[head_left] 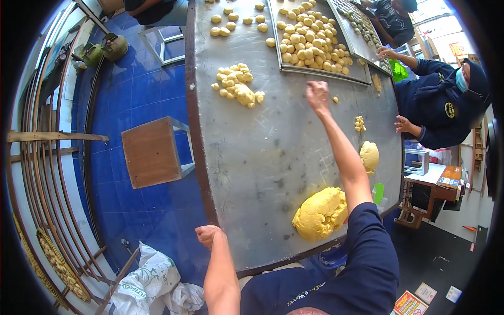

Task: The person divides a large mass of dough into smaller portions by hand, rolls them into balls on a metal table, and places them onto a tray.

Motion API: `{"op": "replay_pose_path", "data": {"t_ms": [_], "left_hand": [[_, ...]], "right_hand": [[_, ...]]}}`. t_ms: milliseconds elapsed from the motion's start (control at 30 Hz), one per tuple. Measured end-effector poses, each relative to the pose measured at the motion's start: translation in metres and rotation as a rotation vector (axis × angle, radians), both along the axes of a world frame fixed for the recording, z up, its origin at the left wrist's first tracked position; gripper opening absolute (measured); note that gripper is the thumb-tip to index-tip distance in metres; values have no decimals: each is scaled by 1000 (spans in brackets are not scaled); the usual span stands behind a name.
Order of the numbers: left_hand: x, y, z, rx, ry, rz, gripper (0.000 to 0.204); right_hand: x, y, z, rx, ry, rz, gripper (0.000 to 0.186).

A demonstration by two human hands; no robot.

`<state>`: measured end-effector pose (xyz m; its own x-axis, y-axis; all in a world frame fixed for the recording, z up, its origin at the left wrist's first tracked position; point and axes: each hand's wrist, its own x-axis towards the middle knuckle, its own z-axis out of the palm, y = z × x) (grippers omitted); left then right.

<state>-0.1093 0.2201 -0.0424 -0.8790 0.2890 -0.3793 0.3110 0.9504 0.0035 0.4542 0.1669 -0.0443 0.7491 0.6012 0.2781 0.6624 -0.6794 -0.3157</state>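
Observation:
My right arm stretches far across the metal table (pixel 247 173). The right hand (pixel 317 95) is closed just short of the tray's (pixel 315 72) near edge, its fingers slightly smeared; what they hold, if anything, is hidden. A small dough ball (pixel 335 100) lies to its right. Round yellow dough balls (pixel 310 44) are heaped in the tray. My left hand (pixel 209 236) makes a fist at the table's near left corner, with nothing showing in it. A big yellow dough lump (pixel 320 212) sits under my right arm, and a smaller lump (pixel 369 157) lies beyond it.
Dough pieces (pixel 239 84) lie clustered left of the tray, with several balls (pixel 224 31) farther back. A co-worker (pixel 438 100) stands at the right edge. A wooden-topped stool (pixel 151 152) and white sacks (pixel 149 281) are on the floor at left. A green scraper (pixel 378 192) lies at right.

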Motion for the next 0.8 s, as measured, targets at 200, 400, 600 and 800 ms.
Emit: {"op": "replay_pose_path", "data": {"t_ms": [200,400,600,800], "left_hand": [[13,1,12,-3,6,-58,56],[6,4,17,-18,35,-47,55],[6,1,8,5,49,-51,55],[9,1,8,26,49,-40,55]], "right_hand": [[58,-123,-16,-237,41,-405,33],[-33,23,5,30,453,198,33],[-93,178,24,21,426,370,81],[-140,226,33,-227,261,219,81]]}}
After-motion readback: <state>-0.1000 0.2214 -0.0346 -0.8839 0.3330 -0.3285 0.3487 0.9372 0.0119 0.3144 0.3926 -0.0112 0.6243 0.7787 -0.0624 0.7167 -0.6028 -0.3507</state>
